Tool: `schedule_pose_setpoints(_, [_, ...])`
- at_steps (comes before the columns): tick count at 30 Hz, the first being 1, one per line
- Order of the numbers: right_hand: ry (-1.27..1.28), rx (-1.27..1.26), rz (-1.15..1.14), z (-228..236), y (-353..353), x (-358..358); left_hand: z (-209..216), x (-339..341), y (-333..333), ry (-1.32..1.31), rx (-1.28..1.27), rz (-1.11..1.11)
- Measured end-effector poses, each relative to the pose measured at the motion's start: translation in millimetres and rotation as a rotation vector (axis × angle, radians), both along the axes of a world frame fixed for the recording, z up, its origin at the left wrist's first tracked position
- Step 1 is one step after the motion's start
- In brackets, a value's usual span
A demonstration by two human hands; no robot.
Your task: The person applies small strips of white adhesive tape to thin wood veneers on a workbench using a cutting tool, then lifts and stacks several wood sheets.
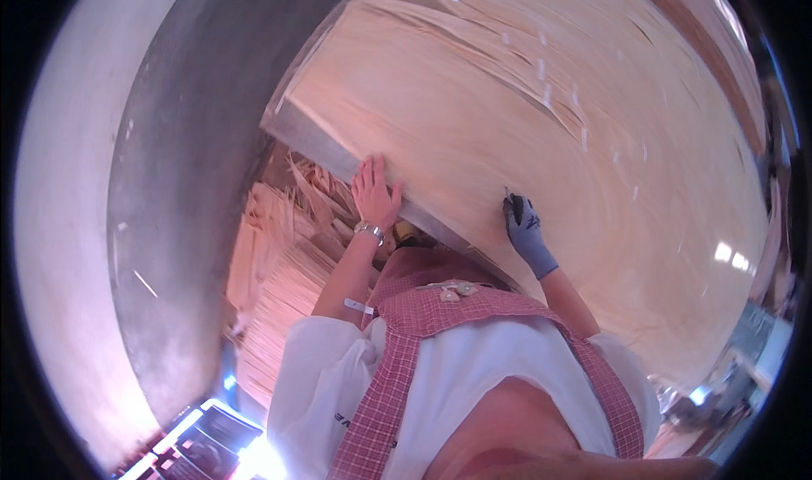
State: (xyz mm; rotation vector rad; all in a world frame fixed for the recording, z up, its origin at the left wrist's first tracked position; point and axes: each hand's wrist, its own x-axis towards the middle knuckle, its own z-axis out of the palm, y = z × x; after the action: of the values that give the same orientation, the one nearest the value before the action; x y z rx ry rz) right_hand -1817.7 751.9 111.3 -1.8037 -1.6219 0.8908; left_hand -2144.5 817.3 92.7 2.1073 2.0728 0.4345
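Observation:
A wide sheet of pale wood veneer [440,116] lies across the worktable before me. My left hand [375,194], bare with a watch on the wrist, rests at the sheet's near edge, its fingers stretched out flat over the wood and the grey table edge [317,137]. To the right, my right hand [523,222] wears a grey glove with dark fingers. It is closed over the veneer around a small thin tool [507,192], whose tip alone shows; its kind I cannot make out.
Short white strips [541,70] dot the farther veneer, where overlapping sheet edges and splits show. Left of my body, below the table edge, lies a heap of torn veneer strips [279,285]. Grey floor [178,184] stretches along the left. Cluttered objects [719,395] stand at lower right.

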Motion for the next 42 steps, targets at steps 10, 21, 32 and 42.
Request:
schedule_pose_setpoints(10, [-0.392, 0.131, 0.308, 6, 90, -127, 9, -101, 155, -0.29, -0.022, 0.659])
schedule_pose_setpoints(21, [-0.419, 0.218, 0.248, -21, 99, -134, 11, -176, 260, -1.962, -0.274, 0.309])
schedule_pose_setpoints(32, [-0.109, 0.009, 0.213, -12, 121, -118, 46, -238, 250, -1.373, -0.46, 0.176])
schedule_pose_setpoints(42, [-0.271, 0.035, 0.329, 27, 120, -154, 26, -258, 243, -1.954, -0.563, -0.051])
